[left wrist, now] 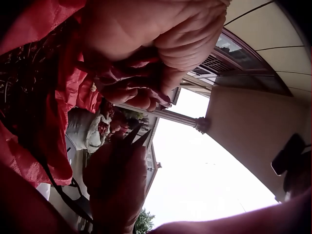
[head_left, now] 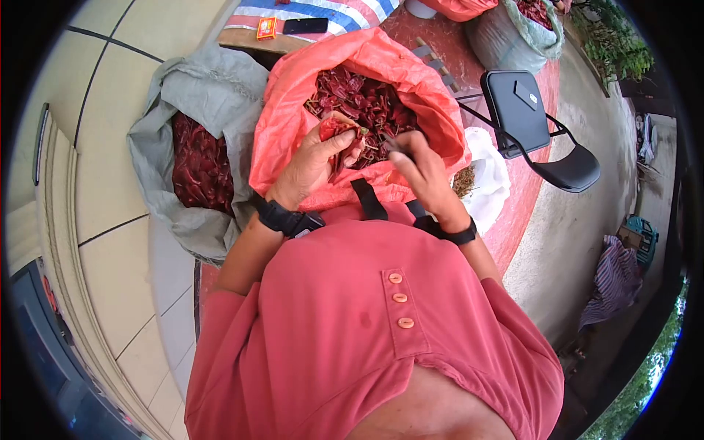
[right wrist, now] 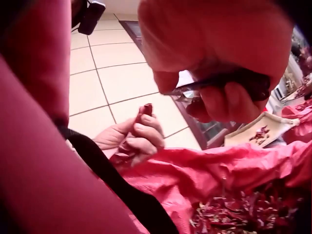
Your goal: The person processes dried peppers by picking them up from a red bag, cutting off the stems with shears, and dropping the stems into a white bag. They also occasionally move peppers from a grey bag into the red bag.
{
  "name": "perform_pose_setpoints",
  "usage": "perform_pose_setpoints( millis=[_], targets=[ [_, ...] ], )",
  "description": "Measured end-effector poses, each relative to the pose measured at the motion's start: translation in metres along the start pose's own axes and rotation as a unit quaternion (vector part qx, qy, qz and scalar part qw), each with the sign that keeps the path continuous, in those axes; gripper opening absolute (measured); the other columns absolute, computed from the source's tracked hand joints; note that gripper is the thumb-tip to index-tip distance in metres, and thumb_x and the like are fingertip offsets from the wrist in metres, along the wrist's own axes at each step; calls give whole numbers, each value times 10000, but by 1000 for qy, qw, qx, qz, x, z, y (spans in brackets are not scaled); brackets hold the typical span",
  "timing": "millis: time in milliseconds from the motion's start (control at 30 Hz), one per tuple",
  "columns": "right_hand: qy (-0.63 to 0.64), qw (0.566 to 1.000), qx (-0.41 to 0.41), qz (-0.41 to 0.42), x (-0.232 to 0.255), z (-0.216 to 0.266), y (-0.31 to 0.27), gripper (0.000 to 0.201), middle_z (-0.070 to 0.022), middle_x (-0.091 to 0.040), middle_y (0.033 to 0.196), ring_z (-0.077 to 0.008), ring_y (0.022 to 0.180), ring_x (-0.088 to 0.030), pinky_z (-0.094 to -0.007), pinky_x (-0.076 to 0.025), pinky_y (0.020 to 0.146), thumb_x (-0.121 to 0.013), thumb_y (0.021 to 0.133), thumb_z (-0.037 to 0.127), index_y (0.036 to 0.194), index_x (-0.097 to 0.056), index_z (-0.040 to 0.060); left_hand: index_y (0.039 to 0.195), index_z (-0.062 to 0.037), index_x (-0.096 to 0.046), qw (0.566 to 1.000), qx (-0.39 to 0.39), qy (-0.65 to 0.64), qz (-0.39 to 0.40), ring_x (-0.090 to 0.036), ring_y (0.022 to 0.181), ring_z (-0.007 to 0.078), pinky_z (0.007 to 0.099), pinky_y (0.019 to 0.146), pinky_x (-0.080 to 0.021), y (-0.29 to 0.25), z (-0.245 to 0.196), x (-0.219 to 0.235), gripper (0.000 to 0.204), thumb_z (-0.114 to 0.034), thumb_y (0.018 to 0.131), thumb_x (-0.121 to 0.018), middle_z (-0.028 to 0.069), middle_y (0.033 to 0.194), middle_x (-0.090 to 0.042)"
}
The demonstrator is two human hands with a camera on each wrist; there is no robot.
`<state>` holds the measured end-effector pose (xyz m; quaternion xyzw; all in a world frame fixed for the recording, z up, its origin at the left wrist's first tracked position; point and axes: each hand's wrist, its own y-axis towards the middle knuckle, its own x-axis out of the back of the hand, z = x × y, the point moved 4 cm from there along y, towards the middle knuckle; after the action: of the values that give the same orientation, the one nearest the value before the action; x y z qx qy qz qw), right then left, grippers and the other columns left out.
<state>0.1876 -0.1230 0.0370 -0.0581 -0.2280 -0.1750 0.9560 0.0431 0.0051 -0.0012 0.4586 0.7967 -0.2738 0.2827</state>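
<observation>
My left hand [head_left: 308, 163] grips several dried red chili peppers [head_left: 334, 129], their stem ends showing between thumb and fingers. In the right wrist view the same fingers curl round them. Close by on the right, my right hand [head_left: 429, 177] holds small scissors; their two dark pointed blades [left wrist: 132, 134] stand apart in the left wrist view. The dark handle [right wrist: 254, 85] lies within the curled right fingers. Both hands are over the near side of a large red woven bag [head_left: 286, 95], which holds dried chilies and stem bits [head_left: 359, 95].
Left of the red bag stands a grey-green sack [head_left: 209, 82] of dark red chilies [head_left: 199, 170]. A white bag [head_left: 493, 176] and a black folding chair [head_left: 517, 110] are to the right. Beyond, a striped cloth [head_left: 348, 16] bears a phone [head_left: 306, 26] and a small box [head_left: 266, 28].
</observation>
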Motion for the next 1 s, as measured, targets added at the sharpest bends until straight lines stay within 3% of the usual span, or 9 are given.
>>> perform_pose_setpoints(
  millis=[100, 467, 567, 667, 767, 867, 1000],
  targets=[
    [-69, 996, 41, 43, -12, 17, 16, 355, -180, -625, 919, -365, 885, -623, -410, -483, 740, -530, 941, 378, 1038, -486, 40, 1106, -73, -537, 1000, -10, -8, 0, -560, 810, 124, 246, 660, -440, -1, 1, 0, 168, -123, 946, -553, 32, 986, -602],
    [-72, 994, 30, 74, -15, 26, 15, 306, -156, -633, 853, -337, 823, -635, -397, -480, 691, -576, 922, 340, 999, -504, 53, 1009, -68, -575, 997, -30, 68, -35, -523, 771, 77, 232, 657, -424, -6, 5, 8, 104, -79, 910, -606, 17, 906, -600],
    [-114, 991, 40, 61, -11, 32, 13, 313, -147, -635, 839, -326, 807, -638, -394, -479, 675, -600, 905, 343, 999, -511, 58, 1004, -63, -575, 980, -6, 177, -86, -515, 747, 81, 228, 646, -422, -10, 4, 13, 115, -88, 901, -622, 16, 897, -595],
    [-109, 991, 54, 49, -10, 31, 10, 330, -144, -637, 839, -320, 796, -642, -390, -481, 661, -622, 889, 350, 1012, -515, 63, 1000, -56, -572, 994, -22, 55, -88, -505, 726, 83, 221, 627, -416, -11, -3, -8, 129, -100, 894, -632, 15, 885, -591],
    [-52, 995, 58, 61, -10, 23, 9, 346, -143, -639, 843, -317, 795, -648, -383, -485, 660, -638, 879, 356, 1027, -514, 69, 997, -52, -571, 1000, 1, -11, -19, -505, 720, 82, 217, 615, -417, -10, 1, -7, 138, -111, 891, -638, 14, 879, -589],
    [-41, 994, 48, 90, -6, 14, 8, 346, -144, -638, 843, -319, 804, -650, -374, -489, 676, -645, 877, 349, 1034, -510, 71, 999, -51, -573, 999, 47, 21, 3, -506, 720, 82, 220, 615, -419, -11, 2, -6, 136, -115, 896, -634, 14, 877, -588],
    [-59, 993, 50, 93, -6, 12, 6, 330, -151, -632, 839, -319, 798, -648, -367, -490, 682, -646, 882, 325, 1033, -507, 67, 1005, -49, -577, 997, 45, 65, -22, -502, 721, 79, 220, 633, -420, -11, 6, -3, 126, -101, 901, -625, 6, 865, -580]
  ],
)
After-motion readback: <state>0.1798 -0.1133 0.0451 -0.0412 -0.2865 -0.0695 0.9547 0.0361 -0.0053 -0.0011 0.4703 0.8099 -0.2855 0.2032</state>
